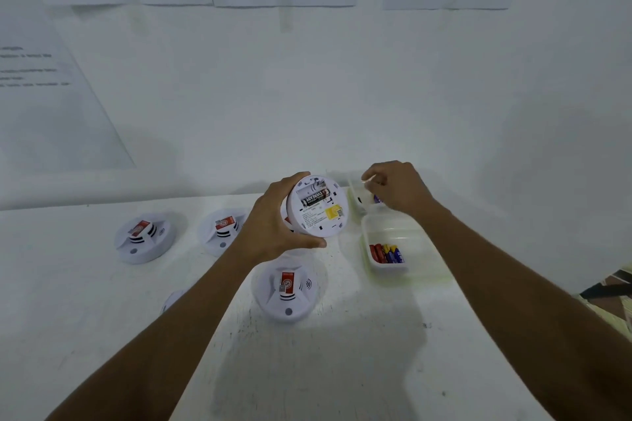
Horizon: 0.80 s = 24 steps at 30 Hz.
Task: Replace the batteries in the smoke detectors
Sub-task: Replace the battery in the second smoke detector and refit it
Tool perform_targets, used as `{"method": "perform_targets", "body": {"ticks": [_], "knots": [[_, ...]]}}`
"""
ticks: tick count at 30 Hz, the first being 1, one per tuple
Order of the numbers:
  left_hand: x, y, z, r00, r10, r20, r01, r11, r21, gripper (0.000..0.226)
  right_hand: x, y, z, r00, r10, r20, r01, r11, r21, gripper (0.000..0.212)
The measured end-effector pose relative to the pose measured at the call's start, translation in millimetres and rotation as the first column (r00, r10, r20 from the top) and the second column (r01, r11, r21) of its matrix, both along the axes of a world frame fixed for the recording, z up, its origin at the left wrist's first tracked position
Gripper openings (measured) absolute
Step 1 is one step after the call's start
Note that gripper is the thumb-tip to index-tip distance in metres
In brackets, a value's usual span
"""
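Detector (pixel 318 207) underside facing camera, battery (pixel 314 196) crosswise

White scuffed table (pixel 342 369). Lying on it with red labels up: left detector (pixel 145 237), middle detector (pixel 222 231) and front detector (pixel 289 289). A fourth detector (pixel 172 299) is mostly hidden. At the right, near tub (pixel 367 239) and far tub (pixel 355 196), both clear, sit just beside each other.

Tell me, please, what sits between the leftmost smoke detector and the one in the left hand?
Another smoke detector on the table, in the head view.
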<state>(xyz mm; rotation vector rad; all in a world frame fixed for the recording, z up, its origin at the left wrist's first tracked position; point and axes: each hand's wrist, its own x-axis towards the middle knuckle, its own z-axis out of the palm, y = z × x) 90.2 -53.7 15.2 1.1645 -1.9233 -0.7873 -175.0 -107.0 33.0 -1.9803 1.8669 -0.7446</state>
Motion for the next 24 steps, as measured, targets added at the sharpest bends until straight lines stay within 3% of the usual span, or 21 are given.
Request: {"method": "perform_targets", "body": {"ticks": [3, 9, 24], "knots": [[-3.6, -3.3, -2.3, 1.000, 0.014, 0.002, -0.014, 1.000, 0.014, 0.097, -6.3, -25.7, -6.5, 0.992, 0.009, -0.129, 0.019, 0.978, 0.208, 0.018], [-6.8, -10.8, -7.4, 1.000, 0.026, 0.004, -0.026, 1.000, 0.005, 0.098, -0.5, -47.3, -16.7, 0.975, -0.038, -0.219, 0.099, 0.956, 0.277, 0.029], [-8.8, -16.0, -15.6, 1.000, 0.002, 0.004, -0.002, 1.000, 0.006, 0.096, -0.3, -56.6, -27.0, 0.996, -0.012, -0.089, 0.039, 0.952, 0.302, 0.031]]}}
